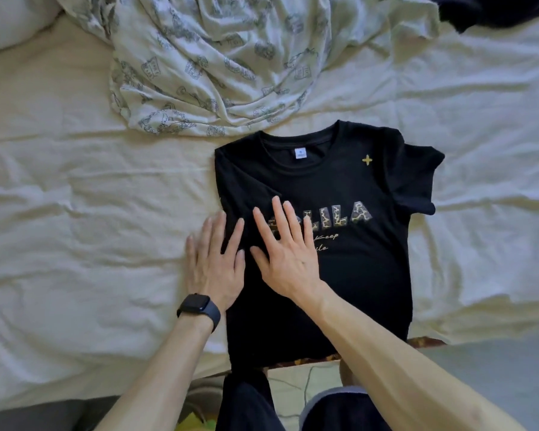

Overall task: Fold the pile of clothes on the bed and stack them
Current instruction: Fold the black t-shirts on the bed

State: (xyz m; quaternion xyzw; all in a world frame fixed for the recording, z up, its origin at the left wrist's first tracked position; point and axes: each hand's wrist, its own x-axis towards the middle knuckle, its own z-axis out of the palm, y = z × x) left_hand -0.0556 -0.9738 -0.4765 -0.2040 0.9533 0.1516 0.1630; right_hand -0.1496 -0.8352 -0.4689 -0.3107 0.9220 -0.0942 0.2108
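1. Two hands flat, fingers straight, holding nothing: left hand (213, 259) presses the folded left edge of the black T-shirt (355, 284), partly on the bed sheet (59, 213); right hand (288, 253) presses the chest print.
2. T-shirt lies face up at the bed's near edge, right-side sleeve (417, 181) spread out.
3. Crumpled patterned cloth (215, 57) touches the collar; dark garment (495, 10) at far right.

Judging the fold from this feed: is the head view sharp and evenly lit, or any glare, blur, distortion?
Head view: soft, even light, no glare; left hand and right hand sharp, no motion blur; black T-shirt so dark its folds barely read; mild wide-angle bending of the bed sheet toward the edges.
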